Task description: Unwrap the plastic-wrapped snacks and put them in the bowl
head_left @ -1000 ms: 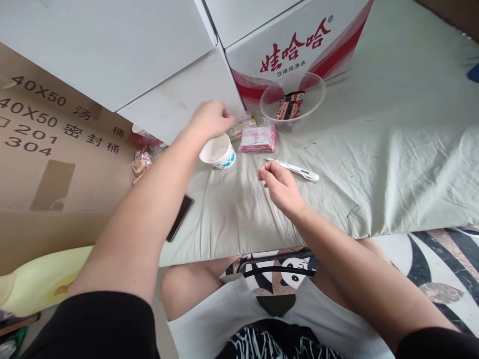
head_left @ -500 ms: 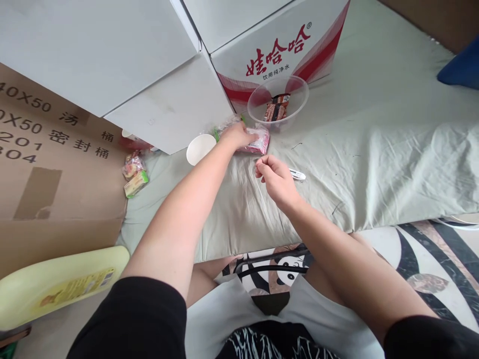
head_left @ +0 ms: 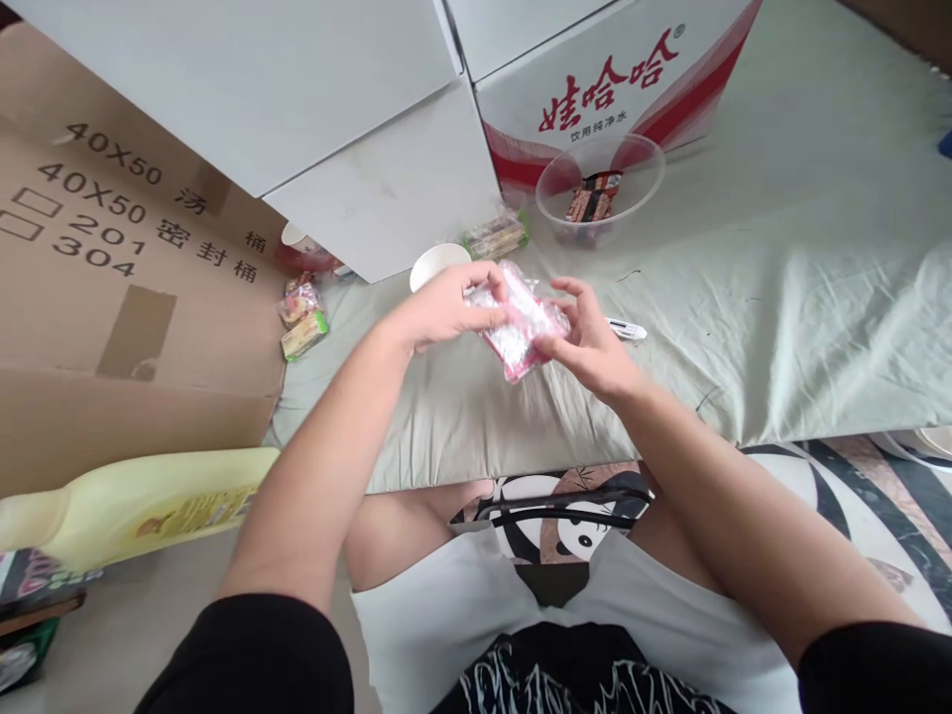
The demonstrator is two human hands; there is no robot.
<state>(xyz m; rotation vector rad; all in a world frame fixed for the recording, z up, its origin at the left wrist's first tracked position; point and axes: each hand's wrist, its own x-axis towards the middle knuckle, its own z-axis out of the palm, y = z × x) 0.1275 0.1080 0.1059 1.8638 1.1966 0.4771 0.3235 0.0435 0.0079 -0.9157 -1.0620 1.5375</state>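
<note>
Both my hands hold a pink plastic snack packet above the pale green sheet. My left hand grips its left end with fingers curled round it. My right hand pinches its right end between thumb and fingers. Just behind my left hand stands a white paper cup. A white pen lies on the sheet beside my right hand.
A clear plastic bowl with brown wrapped snacks sits before a red-and-white water carton. A green-edged packet lies by white boxes. Small snack packs lie beside a brown cardboard box. A yellow bottle lies at lower left.
My left hand reached to the pink packet on the sheet, lifted it and brought it toward me. My right hand rose from near the pen and took the packet's other end.
</note>
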